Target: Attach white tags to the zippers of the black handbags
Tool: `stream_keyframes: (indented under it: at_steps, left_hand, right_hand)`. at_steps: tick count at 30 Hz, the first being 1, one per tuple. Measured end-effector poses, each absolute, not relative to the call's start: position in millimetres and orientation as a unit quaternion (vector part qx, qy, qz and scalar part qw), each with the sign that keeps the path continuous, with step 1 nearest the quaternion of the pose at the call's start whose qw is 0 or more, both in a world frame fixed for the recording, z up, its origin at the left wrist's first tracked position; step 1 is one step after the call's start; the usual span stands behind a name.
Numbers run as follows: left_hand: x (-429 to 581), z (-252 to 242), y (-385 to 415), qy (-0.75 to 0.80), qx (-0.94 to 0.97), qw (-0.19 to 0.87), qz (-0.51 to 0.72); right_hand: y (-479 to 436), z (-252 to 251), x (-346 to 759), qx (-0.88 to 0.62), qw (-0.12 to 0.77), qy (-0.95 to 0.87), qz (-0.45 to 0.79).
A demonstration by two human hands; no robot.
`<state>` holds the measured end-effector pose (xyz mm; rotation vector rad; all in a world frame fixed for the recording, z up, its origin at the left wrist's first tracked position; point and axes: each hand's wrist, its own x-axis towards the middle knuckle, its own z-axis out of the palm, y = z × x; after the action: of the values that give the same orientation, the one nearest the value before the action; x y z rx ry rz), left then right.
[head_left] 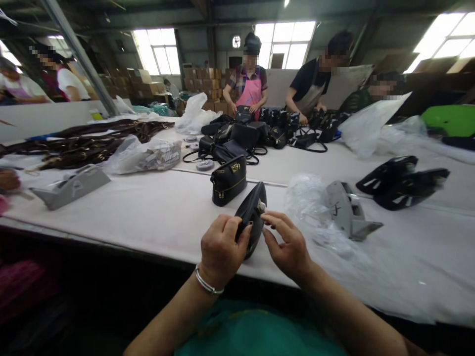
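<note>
A black handbag (pixel 253 206) is tilted on edge near the front of the table, with gold-coloured hardware on its face. My left hand (pixel 222 244) is closed around its left side, thumb on the front. At the bag's hardware, my right hand (pixel 287 242) has its bent fingertips against a small white piece (pixel 262 206), which I cannot identify; the thumb sits lower, near the bag. Just behind stands a second black handbag (pixel 229 182), upright, with a gold zip and gold lettering.
Grey tape dispensers (pixel 70 187) stand left and right, the right dispenser (pixel 347 210) beside crumpled clear plastic (pixel 308 202). Black bags (pixel 404 183) lie at right. Farther back are piled black bags (pixel 237 138), brown straps (pixel 92 136) and co-workers (pixel 252 84).
</note>
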<state>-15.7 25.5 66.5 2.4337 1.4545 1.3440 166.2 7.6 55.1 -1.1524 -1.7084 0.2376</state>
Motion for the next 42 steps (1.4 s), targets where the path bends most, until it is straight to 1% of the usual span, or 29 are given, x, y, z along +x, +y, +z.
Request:
stream_keyframes:
  at_steps: [4, 9, 12, 17, 19, 22, 28, 32, 35, 37, 39, 42]
  left_hand:
    - [-19, 68, 25, 0.458, 0.787, -0.044, 0.412]
    - [-21, 67, 26, 0.457, 0.790, -0.075, 0.401]
    - [-21, 66, 26, 0.458, 0.788, -0.051, 0.408]
    - [-22, 68, 27, 0.451, 0.784, 0.055, 0.423]
    - [-23, 70, 27, 0.442, 0.789, 0.075, 0.420]
    - [-23, 72, 27, 0.438, 0.797, 0.065, 0.412]
    - [-21, 72, 27, 0.442, 0.801, 0.009, 0.404]
    - [-19, 70, 28, 0.442, 0.794, 0.022, 0.417]
    - [-18, 66, 28, 0.440, 0.780, 0.058, 0.441]
    - [-19, 64, 28, 0.438, 0.771, 0.082, 0.454]
    - [-19, 62, 28, 0.438, 0.766, 0.095, 0.460]
    - [-19, 60, 26, 0.438, 0.764, 0.095, 0.463]
  right_hand:
    - [19, 58, 171, -0.468, 0.516, -0.712, 0.089]
    - [25, 57, 173, -0.464, 0.519, -0.709, 0.113]
    - [18, 53, 167, -0.451, 0.514, -0.718, 0.129]
    - [11, 51, 161, -0.442, 0.502, -0.728, 0.149]
    - [12, 52, 160, -0.444, 0.496, -0.731, 0.151]
    - [16, 51, 158, -0.449, 0.485, -0.737, 0.141]
    - [20, 49, 151, -0.456, 0.480, -0.742, 0.107]
    - [18, 50, 147, -0.466, 0.476, -0.738, 0.110]
    - [18, 53, 145, -0.480, 0.484, -0.715, 0.154]
    - [19, 56, 144, -0.496, 0.492, -0.684, 0.212]
    - [20, 59, 143, -0.513, 0.501, -0.627, 0.305]
    - [22, 63, 140, -0.504, 0.510, -0.496, 0.490]
